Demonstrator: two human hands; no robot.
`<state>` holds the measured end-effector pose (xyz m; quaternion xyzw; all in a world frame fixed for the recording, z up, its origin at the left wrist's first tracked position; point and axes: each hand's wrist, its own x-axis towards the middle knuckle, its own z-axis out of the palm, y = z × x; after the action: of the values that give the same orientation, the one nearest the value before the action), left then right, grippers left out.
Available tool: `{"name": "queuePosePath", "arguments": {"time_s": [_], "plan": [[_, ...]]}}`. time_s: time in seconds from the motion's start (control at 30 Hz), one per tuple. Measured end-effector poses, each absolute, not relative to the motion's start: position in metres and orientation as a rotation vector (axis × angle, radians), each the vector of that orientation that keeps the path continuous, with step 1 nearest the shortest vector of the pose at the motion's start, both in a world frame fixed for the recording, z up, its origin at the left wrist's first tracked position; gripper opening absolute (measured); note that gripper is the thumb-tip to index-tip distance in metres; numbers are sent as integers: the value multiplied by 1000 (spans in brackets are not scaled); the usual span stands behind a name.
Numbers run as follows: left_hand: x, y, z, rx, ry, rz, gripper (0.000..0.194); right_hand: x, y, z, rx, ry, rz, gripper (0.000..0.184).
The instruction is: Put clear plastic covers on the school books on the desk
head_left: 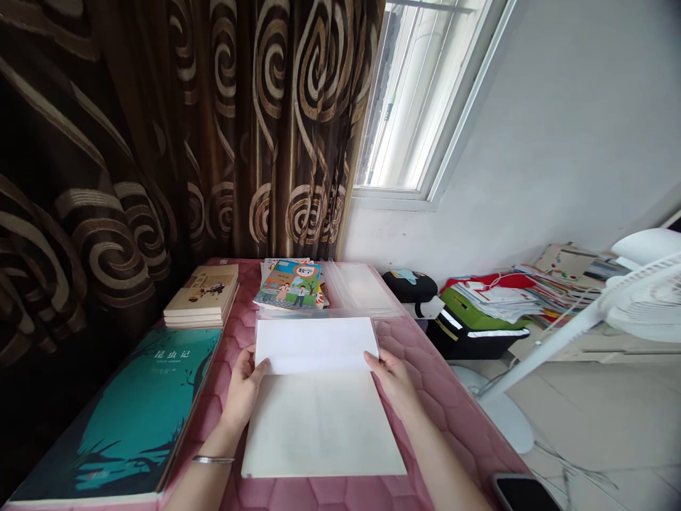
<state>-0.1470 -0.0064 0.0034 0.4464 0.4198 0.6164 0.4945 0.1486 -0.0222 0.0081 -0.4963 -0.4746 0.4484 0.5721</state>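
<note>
A bright white sheet of paper [316, 344] is held by its two sides in front of me. My left hand [245, 383] pinches its left edge between thumb and fingers. On the opposite edge my right hand [392, 376] has the same kind of grip. Below it lies a larger cream-white sheet or book [324, 429], flat on the pink quilted cover; which of the two I cannot tell. Just beyond the white paper are clear plastic sheets [359, 287], their near edge close behind it.
At left lie a large teal book [143, 404] and a stack of beige books [205, 291]. Colourful textbooks [292, 284] sit at the far end. A phone [524, 493] rests near the front right corner. A white fan [553, 341] stands on the floor at right.
</note>
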Motion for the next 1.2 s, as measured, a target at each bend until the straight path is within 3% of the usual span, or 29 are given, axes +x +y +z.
{"name": "queuePosePath", "arguments": {"time_s": [0.8,1.2], "plan": [[-144,-3,4,1101,1022,1520,40,150,-23,11,-1159,-1139,1054,51],[-144,-4,5,1114,1016,1520,38,150,-24,13,-1136,-1147,1055,48]]}}
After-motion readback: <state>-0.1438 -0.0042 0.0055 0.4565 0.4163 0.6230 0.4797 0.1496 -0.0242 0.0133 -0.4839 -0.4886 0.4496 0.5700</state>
